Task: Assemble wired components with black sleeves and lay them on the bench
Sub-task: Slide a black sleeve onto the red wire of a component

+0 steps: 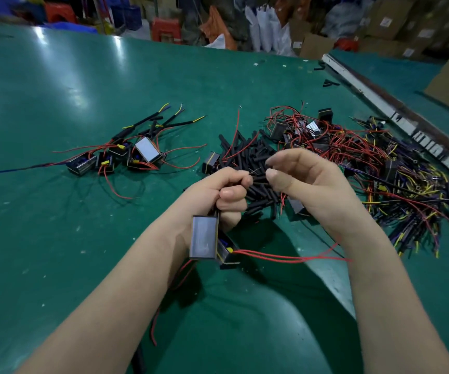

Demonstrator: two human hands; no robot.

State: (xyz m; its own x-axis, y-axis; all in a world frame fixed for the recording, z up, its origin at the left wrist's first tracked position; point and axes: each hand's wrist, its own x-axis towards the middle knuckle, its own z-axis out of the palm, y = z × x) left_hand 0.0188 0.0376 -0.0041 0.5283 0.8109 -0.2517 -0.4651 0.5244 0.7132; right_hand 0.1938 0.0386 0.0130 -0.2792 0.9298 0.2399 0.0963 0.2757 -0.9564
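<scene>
Fraying is the likely risk: the bare wire tips (254, 172) could splay if the next black sleeve catches them. The left hand (224, 197) clenches a boxy black component (204, 237) with trailing red leads above the desk (83, 238); the right hand (303, 175), fingers loosely curled, holds nothing over the loose sleeves (255, 155).

Both bare forearms reach forward, wrists close together. The left hand (224, 194) is a fist, thumb over curled fingers (240, 178). Just beside it, the right hand (303, 175) is half curled, forefinger and thumb apart.
</scene>
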